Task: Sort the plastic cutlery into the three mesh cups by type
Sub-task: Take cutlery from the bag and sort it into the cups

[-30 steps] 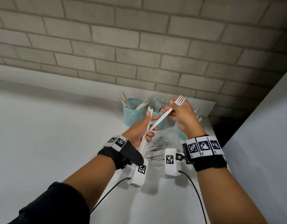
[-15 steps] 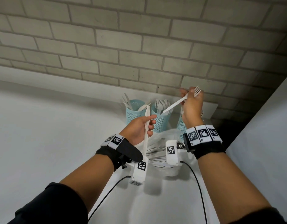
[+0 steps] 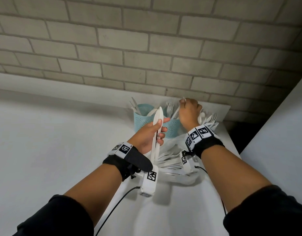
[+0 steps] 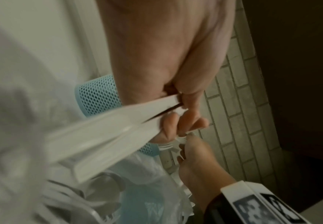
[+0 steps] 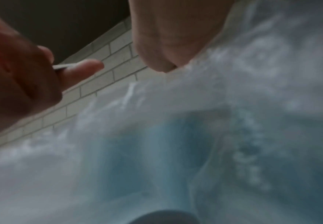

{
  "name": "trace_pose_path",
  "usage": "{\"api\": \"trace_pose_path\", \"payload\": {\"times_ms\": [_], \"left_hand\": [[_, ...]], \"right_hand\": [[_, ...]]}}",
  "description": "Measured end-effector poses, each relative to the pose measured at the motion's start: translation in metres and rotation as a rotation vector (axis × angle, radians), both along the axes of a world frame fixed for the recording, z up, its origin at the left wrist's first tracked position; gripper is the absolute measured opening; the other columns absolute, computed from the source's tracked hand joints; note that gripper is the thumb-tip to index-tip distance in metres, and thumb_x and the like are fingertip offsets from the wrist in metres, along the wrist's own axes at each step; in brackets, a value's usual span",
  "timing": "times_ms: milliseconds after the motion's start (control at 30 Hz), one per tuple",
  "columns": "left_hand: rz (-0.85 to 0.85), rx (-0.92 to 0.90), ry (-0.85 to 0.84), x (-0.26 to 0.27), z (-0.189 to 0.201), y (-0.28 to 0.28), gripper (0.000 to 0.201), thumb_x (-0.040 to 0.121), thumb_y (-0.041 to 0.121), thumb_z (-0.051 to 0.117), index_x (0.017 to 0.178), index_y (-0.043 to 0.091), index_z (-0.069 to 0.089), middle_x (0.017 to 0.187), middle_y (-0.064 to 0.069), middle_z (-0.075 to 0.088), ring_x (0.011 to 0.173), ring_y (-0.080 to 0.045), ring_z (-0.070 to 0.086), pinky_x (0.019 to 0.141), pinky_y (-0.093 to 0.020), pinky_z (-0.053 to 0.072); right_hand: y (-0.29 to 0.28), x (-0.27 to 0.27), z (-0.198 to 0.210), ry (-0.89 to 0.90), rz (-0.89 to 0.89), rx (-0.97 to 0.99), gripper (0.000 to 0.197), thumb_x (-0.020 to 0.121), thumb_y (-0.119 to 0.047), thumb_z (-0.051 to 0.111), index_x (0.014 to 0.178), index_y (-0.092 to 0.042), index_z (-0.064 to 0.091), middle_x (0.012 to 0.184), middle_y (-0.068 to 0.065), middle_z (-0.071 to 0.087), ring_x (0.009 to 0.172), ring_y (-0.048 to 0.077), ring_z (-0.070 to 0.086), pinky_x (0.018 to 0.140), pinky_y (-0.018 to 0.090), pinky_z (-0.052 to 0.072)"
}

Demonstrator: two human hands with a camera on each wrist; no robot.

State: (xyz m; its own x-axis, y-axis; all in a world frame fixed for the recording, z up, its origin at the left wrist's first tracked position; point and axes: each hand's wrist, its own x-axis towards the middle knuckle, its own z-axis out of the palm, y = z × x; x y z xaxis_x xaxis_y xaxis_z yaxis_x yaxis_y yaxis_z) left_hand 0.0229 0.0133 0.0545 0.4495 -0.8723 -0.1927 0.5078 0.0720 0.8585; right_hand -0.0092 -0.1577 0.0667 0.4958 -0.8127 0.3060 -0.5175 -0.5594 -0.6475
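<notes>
Two white plastic knives [image 3: 157, 126] are gripped upright in the curled fingers of the left hand [image 3: 149, 133], in front of the left mesh cup [image 3: 143, 117]. A white fork [image 3: 178, 109] is pinched by the right hand [image 3: 189, 114] and held over the middle mesh cup [image 3: 172, 127], near the far right corner of the tabletop [image 3: 53, 142]. More loose cutlery [image 3: 170, 161] is seen lying on the tabletop between the wrists, and spoons [image 3: 208, 119] are seen beyond the right hand.

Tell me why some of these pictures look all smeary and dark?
Head view: sharp, but dim, and the wide lens bends the brick wall. Left wrist view: the white plastic knives held by the left hand sit very near the lens and smear, while the mesh cup stays crisp. Right wrist view: blurriest; only a blue-white haze below the right hand.
</notes>
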Motion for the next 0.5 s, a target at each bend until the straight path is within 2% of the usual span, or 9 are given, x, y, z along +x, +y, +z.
{"api": "trace_pose_path", "payload": {"times_ms": [100, 167, 200, 267, 333, 367, 433, 500], "left_hand": [[-0.001, 0.000, 0.036, 0.004, 0.000, 0.001, 0.033, 0.102, 0.018, 0.033, 0.131, 0.010, 0.049, 0.073, 0.002, 0.049, 0.051, -0.004, 0.041, 0.046, -0.015, 0.033], [-0.020, -0.009, 0.067, 0.005, 0.001, 0.002, 0.033, 0.101, 0.011, 0.033, 0.129, 0.008, 0.050, 0.073, 0.002, 0.053, 0.052, -0.005, 0.045, 0.045, -0.015, 0.035], [-0.032, -0.014, 0.074, 0.005, 0.002, 0.003, 0.033, 0.100, 0.008, 0.033, 0.127, 0.007, 0.051, 0.072, 0.002, 0.054, 0.054, -0.005, 0.046, 0.045, -0.016, 0.036], [-0.060, -0.017, 0.052, 0.005, 0.003, 0.006, 0.032, 0.100, 0.008, 0.034, 0.126, 0.005, 0.051, 0.073, 0.002, 0.057, 0.059, -0.007, 0.047, 0.047, -0.016, 0.038], [-0.075, -0.008, 0.009, 0.005, 0.005, 0.007, 0.033, 0.101, 0.013, 0.033, 0.128, 0.005, 0.051, 0.075, 0.002, 0.056, 0.063, -0.008, 0.046, 0.050, -0.017, 0.039], [-0.076, -0.003, -0.005, 0.005, 0.006, 0.007, 0.033, 0.102, 0.017, 0.033, 0.127, 0.005, 0.051, 0.076, 0.002, 0.056, 0.063, -0.009, 0.046, 0.051, -0.017, 0.039], [-0.080, 0.003, -0.013, 0.005, 0.007, 0.006, 0.035, 0.103, 0.025, 0.032, 0.119, 0.008, 0.056, 0.074, 0.003, 0.053, 0.062, -0.008, 0.045, 0.050, -0.015, 0.040], [-0.083, -0.004, -0.013, 0.004, 0.009, 0.005, 0.038, 0.102, 0.032, 0.029, 0.108, 0.011, 0.060, 0.070, 0.003, 0.050, 0.058, -0.007, 0.043, 0.047, -0.013, 0.038]], "right_hand": [[0.001, -0.006, -0.001, 0.264, 0.009, -0.069, 0.040, 0.101, -0.029, 0.028, 0.134, -0.016, 0.048, 0.151, 0.016, 0.021, 0.135, 0.038, 0.018, 0.111, 0.045, 0.016], [0.000, -0.008, -0.001, 0.388, 0.069, -0.035, 0.043, 0.100, -0.026, 0.033, 0.142, -0.018, 0.035, 0.151, 0.016, 0.020, 0.136, 0.039, 0.016, 0.111, 0.047, 0.016], [0.001, -0.010, 0.001, 0.386, 0.091, -0.004, 0.049, 0.098, -0.025, 0.037, 0.145, -0.018, 0.027, 0.151, 0.016, 0.021, 0.136, 0.039, 0.016, 0.111, 0.047, 0.017], [0.005, -0.013, 0.012, 0.231, 0.081, 0.012, 0.060, 0.094, -0.023, 0.045, 0.148, -0.017, 0.019, 0.152, 0.014, 0.022, 0.138, 0.037, 0.015, 0.112, 0.047, 0.017], [0.015, -0.017, 0.027, -0.001, 0.077, -0.057, 0.059, 0.093, -0.023, 0.050, 0.146, -0.018, 0.025, 0.152, 0.010, 0.028, 0.138, 0.032, 0.018, 0.110, 0.042, 0.020], [0.022, -0.020, 0.035, -0.080, 0.131, -0.065, 0.055, 0.094, -0.024, 0.050, 0.145, -0.018, 0.031, 0.149, 0.009, 0.034, 0.138, 0.029, 0.023, 0.108, 0.038, 0.024], [0.037, -0.024, 0.045, -0.113, 0.314, 0.067, 0.045, 0.098, -0.029, 0.045, 0.141, -0.018, 0.040, 0.139, 0.007, 0.048, 0.128, 0.021, 0.041, 0.098, 0.026, 0.032], [0.052, -0.025, 0.046, -0.040, 0.500, 0.295, 0.039, 0.100, -0.034, 0.039, 0.134, -0.017, 0.047, 0.120, 0.005, 0.059, 0.104, 0.011, 0.057, 0.090, 0.025, 0.035]]}}
